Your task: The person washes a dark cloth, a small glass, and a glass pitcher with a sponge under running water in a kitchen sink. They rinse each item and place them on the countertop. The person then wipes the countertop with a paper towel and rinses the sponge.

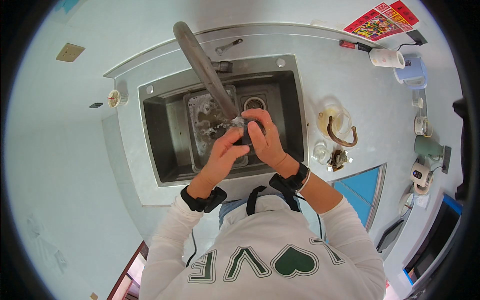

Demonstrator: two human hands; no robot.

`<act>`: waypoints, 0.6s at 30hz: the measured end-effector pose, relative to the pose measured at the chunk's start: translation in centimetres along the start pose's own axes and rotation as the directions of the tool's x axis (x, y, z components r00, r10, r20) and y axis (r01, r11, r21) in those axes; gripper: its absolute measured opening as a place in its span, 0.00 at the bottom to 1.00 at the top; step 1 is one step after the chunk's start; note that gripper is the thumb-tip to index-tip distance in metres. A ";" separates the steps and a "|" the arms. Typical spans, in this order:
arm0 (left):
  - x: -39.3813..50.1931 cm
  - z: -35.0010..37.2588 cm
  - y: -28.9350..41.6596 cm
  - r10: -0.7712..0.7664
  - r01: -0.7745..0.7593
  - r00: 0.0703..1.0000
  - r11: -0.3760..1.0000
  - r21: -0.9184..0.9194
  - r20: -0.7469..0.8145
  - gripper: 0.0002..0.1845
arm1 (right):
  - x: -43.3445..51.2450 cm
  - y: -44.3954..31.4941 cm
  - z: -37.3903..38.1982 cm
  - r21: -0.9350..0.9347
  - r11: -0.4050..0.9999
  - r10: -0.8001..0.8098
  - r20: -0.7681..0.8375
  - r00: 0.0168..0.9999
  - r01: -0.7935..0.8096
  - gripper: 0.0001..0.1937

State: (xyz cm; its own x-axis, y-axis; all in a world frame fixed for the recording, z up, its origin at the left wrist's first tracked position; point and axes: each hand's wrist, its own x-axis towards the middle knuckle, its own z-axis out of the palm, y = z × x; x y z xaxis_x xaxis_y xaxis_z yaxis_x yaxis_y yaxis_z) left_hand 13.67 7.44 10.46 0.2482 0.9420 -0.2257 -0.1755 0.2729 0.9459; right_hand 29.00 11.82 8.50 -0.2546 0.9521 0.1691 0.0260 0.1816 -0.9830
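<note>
Under the tip of the faucet (205, 71), my left hand (224, 153) and my right hand (264, 138) meet over a dark sink (165, 150). Between them is a small dark object (246, 132), possibly glass or a lid; the fingers partly hide it. My right hand grips it from the right, and the fingertips of my left hand touch its left side. Water runs onto it from the faucet. Below the hands, a rectangular basin (190, 138) in the sink holds foamy water. The drain (254, 103) shows to the basin's right.
Right of the sink stand a glass teapot (332, 120) with a brown handle, a clear glass (321, 153) and a small heap of dark scraps (339, 160). A metal wrench (228, 47) lies behind the sink. A white cup (118, 98) stands at the left counter edge.
</note>
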 end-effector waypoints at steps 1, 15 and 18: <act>0.1 0.1 0.3 0.079 -0.081 0.997 0.992 0.096 0.019 0.17 | 0.1 -0.4 0.1 0.020 0.999 0.047 -0.026 0.999 -0.047 0.11; 1.8 -1.6 1.6 0.356 -0.518 0.788 -0.056 0.854 0.502 0.13 | 3.7 -1.9 -2.8 0.259 0.254 0.823 0.449 0.349 -0.932 0.21; 1.9 -0.2 0.5 0.376 -0.377 0.892 0.308 0.874 0.252 0.14 | 3.6 -1.8 -2.0 0.242 0.394 0.809 0.366 0.459 -0.887 0.20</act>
State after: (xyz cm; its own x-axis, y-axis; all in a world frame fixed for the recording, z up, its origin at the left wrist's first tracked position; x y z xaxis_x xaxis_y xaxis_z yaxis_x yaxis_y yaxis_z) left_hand 13.84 9.37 10.43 0.3954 0.8934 0.2133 0.6849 -0.4415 0.5797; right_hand 29.99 15.46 11.06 -0.4498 0.4943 -0.7439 0.0021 -0.8323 -0.5543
